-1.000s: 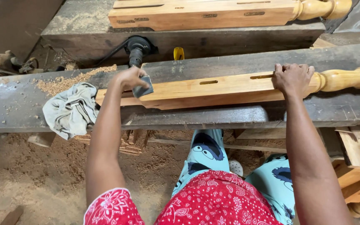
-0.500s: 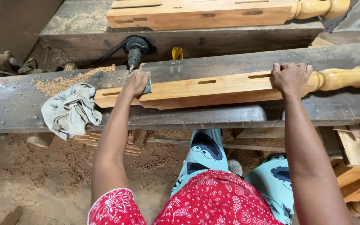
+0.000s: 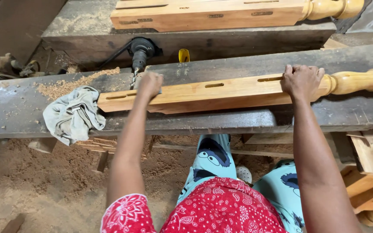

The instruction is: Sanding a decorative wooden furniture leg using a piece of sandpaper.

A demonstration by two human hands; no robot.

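Left hand (image 3: 150, 84) shifted along the wooden post (image 3: 212, 92), fingers closed over a small sanding pad.
Rag (image 3: 73, 114), drill (image 3: 140, 54), post flat on bench (image 3: 238, 121); right hand (image 3: 302, 80) clamps its turned end. Risk: post sliding if that grip slackens.

turned wooden legs (image 3: 221, 92): 2 | hands (image 3: 150, 84): 2 | drill (image 3: 140, 51): 1 | rag (image 3: 73, 114): 1

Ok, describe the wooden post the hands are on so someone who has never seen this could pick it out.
On the long dark workbench, it is the nearer wooden post, lying flat under the left hand and right hand. Unlike the second post behind, it shows slots along its top and lies beside a grey rag.
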